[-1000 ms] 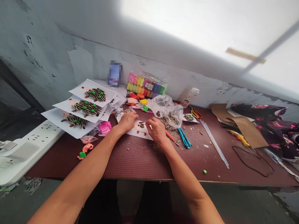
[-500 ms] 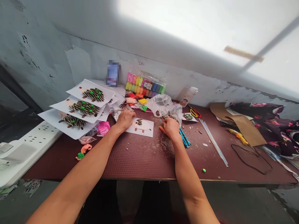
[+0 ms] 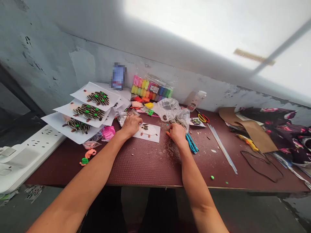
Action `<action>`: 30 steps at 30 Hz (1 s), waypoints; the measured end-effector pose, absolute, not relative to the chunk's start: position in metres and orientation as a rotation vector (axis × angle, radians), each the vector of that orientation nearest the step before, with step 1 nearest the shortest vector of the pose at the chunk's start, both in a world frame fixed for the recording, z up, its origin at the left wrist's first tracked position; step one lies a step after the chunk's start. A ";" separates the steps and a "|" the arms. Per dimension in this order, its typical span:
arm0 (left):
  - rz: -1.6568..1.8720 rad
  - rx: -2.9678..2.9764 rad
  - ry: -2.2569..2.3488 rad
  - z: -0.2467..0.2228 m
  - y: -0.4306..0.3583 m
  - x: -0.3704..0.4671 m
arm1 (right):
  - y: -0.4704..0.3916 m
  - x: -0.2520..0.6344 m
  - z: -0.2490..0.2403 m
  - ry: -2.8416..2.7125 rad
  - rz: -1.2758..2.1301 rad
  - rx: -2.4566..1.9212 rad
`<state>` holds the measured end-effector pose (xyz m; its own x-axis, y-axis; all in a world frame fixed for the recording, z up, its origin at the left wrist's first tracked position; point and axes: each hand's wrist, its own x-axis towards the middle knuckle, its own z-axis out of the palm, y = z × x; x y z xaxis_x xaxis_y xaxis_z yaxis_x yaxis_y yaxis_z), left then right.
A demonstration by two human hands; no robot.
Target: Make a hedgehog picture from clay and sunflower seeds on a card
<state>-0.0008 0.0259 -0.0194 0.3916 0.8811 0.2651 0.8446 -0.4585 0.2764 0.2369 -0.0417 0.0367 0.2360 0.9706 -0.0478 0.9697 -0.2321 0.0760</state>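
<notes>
A white card [image 3: 153, 137] lies on the table with a hedgehog-like outline and several dark striped seeds stuck on it. At its left end, my left hand [image 3: 132, 125] has its fingers curled down on the card and keeps hold of it. My right hand [image 3: 178, 133] is closed at the mouth of a clear plastic bag [image 3: 168, 108], right by a heap of striped sunflower seeds [image 3: 179, 122]. Its fingertips are hidden, so what they pinch does not show. Just right of that hand lie blue-handled scissors [image 3: 191, 144].
Finished-looking seed hedgehog cards [image 3: 88, 112] are stacked at left, beside a white power strip [image 3: 36, 150]. Coloured clay packs [image 3: 152, 89] and a white bottle [image 3: 197, 101] stand against the wall. Rightward lie red-yellow scissors [image 3: 202, 117], clear glue sticks [image 3: 222, 149] and a yellow glue gun [image 3: 249, 141].
My right hand has shifted slightly at the bag's mouth, and more of the seed heap shows above it. My left hand stays on the card's left end.
</notes>
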 end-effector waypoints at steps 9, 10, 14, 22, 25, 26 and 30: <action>0.540 2.550 1.584 -0.018 0.025 0.000 | -0.042 0.228 0.034 2.172 0.064 2.556; 0.540 2.551 1.580 -0.018 0.025 0.000 | -0.042 0.224 0.032 2.271 0.024 2.551; 0.566 2.558 1.559 -0.020 0.026 -0.001 | -0.043 0.203 0.019 2.792 -0.302 2.346; 0.580 2.580 1.535 -0.020 0.026 -0.002 | -0.048 0.176 0.000 2.976 -0.367 2.121; 0.591 2.578 1.526 -0.021 0.026 -0.002 | -0.048 0.175 0.000 2.927 -0.297 2.138; 0.591 2.579 1.524 -0.022 0.026 -0.002 | -0.048 0.174 0.001 2.906 -0.279 2.140; 0.570 2.574 1.536 -0.022 0.027 -0.002 | -0.049 0.170 0.003 2.841 -0.206 2.131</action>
